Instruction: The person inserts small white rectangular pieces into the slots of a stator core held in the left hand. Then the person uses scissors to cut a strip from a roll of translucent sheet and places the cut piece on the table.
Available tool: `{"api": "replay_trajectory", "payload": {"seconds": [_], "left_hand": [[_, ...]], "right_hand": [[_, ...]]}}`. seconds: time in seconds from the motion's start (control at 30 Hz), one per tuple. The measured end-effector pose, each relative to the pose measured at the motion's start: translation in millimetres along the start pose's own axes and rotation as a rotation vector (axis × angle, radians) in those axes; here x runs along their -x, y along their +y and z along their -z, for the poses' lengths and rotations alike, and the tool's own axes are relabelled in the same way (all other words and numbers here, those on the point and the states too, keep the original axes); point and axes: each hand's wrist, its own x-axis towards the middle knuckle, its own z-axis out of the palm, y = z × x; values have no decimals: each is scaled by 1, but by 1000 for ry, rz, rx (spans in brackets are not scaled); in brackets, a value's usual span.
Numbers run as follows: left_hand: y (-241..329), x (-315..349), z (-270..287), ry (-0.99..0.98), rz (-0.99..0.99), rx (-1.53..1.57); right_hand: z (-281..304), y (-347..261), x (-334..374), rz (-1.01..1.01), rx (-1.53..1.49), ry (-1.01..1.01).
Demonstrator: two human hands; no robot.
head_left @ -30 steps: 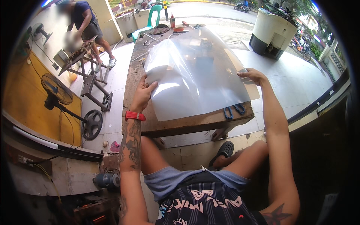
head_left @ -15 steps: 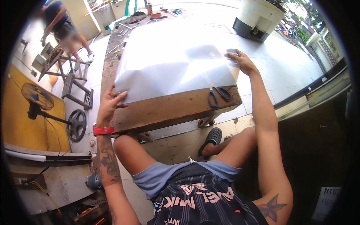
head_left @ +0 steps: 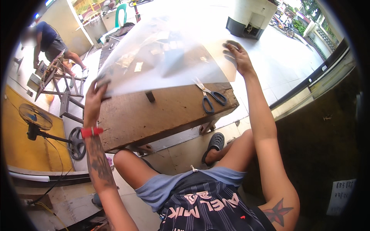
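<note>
A large, translucent plastic sheet (head_left: 175,71) is stretched between my two hands, raised over the wooden workbench (head_left: 127,123). My left hand (head_left: 95,98) pinches its near left corner. At the opposite side, my right hand (head_left: 239,57) grips the right edge with fingers curled round it. Scissors with dark blue handles (head_left: 211,99) lie slightly spread on the near right of the bench, their tips reaching the sheet's edge. Light scraps (head_left: 138,67) show blurred through the plastic. A small dark block (head_left: 150,96) sits on the wood just below the sheet's near edge.
Left of the bench stand a fan (head_left: 36,119) and a metal frame stand (head_left: 63,82), with another person (head_left: 52,40) bending over beyond it. A large white container (head_left: 250,17) is at the far right. A dark panel (head_left: 320,154) runs close by my right arm.
Both hands have lifted the sheet off the bench and shifted left. The scissors, partly covered before, now show their blades, and the scraps and dark block have come into sight.
</note>
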Motion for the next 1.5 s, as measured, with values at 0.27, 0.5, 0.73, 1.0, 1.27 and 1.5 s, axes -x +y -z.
{"api": "replay_trajectory", "payload": {"seconds": [0.27, 0.5, 0.73, 1.0, 1.27, 1.5], "left_hand": [[95, -157, -35, 560, -215, -128], [8, -25, -110, -41, 88, -254], [-10, -29, -110, -242, -18, -177], [-43, -11, -120, -151, -5, 1], [-47, -8, -130, -110, 19, 180], [-44, -23, -120, -233, 28, 157]], "right_hand": [[-158, -2, 65, -163, -544, 271], [-234, 35, 90, -393, -636, 199], [-223, 50, 93, -439, -465, 158], [-187, 55, 76, -429, -423, 309], [-143, 49, 6, -355, -21, 123], [-89, 35, 112, -141, 879, -162]]}}
